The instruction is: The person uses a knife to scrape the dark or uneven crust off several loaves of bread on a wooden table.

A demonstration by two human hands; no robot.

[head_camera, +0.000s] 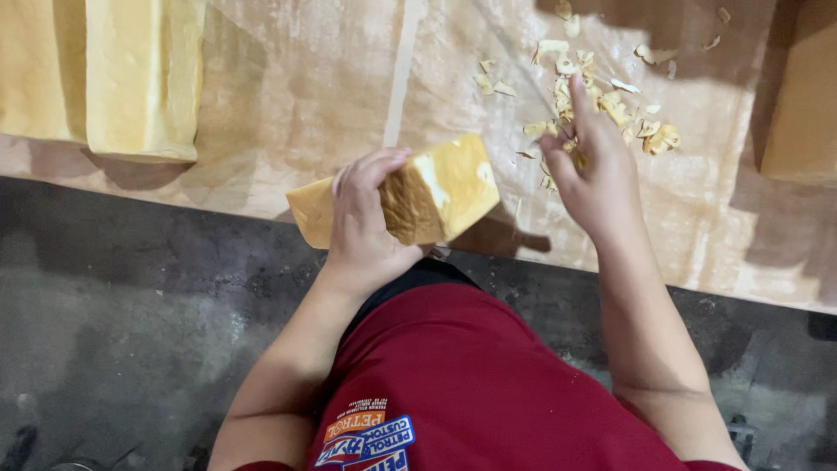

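- Gripping a block of yellow foam (436, 192) with the left hand (366, 218), fingers curled over its top edge, fully closed around it.
- Holding the block tilted over the near edge of the paper-covered table (288, 96), just above the lap.
- Reaching out with the right hand (593, 166), fingers loosely open, holding nothing visible, fingertips touching a scatter of foam shavings (602, 96) on the table.
- Lying well apart at the far left: two larger foam slabs (139, 78), side by side.
- Showing below: a red shirt (471, 384) and dark floor (113, 331).
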